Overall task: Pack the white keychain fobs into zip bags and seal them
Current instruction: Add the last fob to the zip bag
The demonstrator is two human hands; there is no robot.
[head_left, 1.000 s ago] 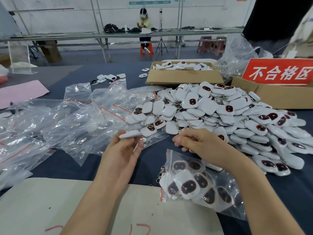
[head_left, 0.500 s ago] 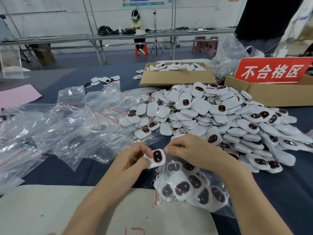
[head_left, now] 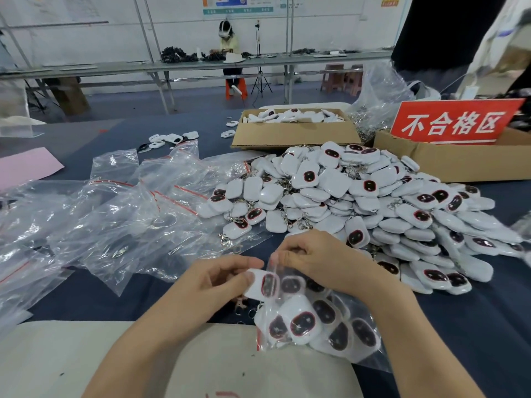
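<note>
**A:** What is hard to make out from the head camera?

**B:** My right hand (head_left: 319, 262) covers the spot where its curled fingers pinch the lip of the zip bag (head_left: 316, 320). The plastic blurs the fob (head_left: 255, 285) that sits halfway across the mouth. My forearms run off the bottom edge. I cannot tell whether the zip strip is pressed anywhere.

**A:** And round about?

**B:** A heap of loose fobs (head_left: 339, 185) lies just behind my right hand, toward the right edge of the bench (head_left: 474, 326). Empty bags (head_left: 129, 219) sprawl to the left. Toward the far edge stand a cardboard box (head_left: 293, 136) with more fobs and a second box (head_left: 459, 165) bearing a red sign (head_left: 454, 122). A pale sheet (head_left: 71, 357) lies at the near edge under my left forearm.

**A:** The fob itself?

**B:** It is white and rounded, with a dark, red-rimmed oval. My left hand (head_left: 218, 280) holds it between thumb and fingers at the bag's mouth, close to the near edge. The bag lies on its side with several fobs inside.
</note>
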